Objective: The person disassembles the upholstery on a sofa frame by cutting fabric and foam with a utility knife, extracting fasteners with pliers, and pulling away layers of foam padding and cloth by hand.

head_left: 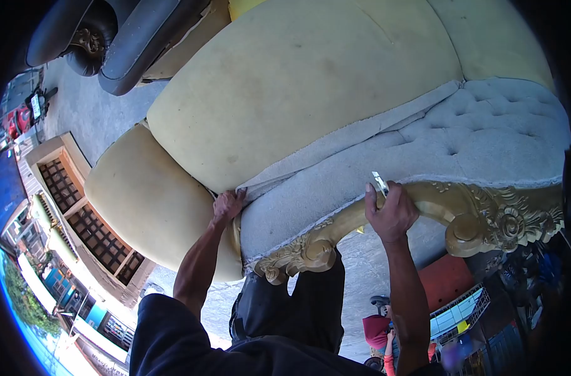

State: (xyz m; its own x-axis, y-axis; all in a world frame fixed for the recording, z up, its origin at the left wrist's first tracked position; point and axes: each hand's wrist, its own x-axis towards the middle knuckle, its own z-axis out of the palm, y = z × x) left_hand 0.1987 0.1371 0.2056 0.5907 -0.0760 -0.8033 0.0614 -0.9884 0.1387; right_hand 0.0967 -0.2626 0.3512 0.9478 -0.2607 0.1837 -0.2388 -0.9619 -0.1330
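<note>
A sofa with bare yellow foam cushions (310, 81) and tufted grey fabric (448, 138) along its edge fills the middle. Below the fabric runs a carved gold frame (479, 232). My left hand (229, 205) is closed on the end of a loose grey fabric flap (360, 135), where two foam cushions meet. My right hand (393, 213) is closed around a small cutter (380, 182), its pale blade pointing up, just above the gold frame and beside the grey fabric.
Dark upholstered furniture (135, 50) stands at the upper left. A wooden frame with woven webbing (88, 213) lies at the left. A red motorbike (22, 119) is farther off. At the lower right are a person in red (378, 332) and a metal rack (454, 316).
</note>
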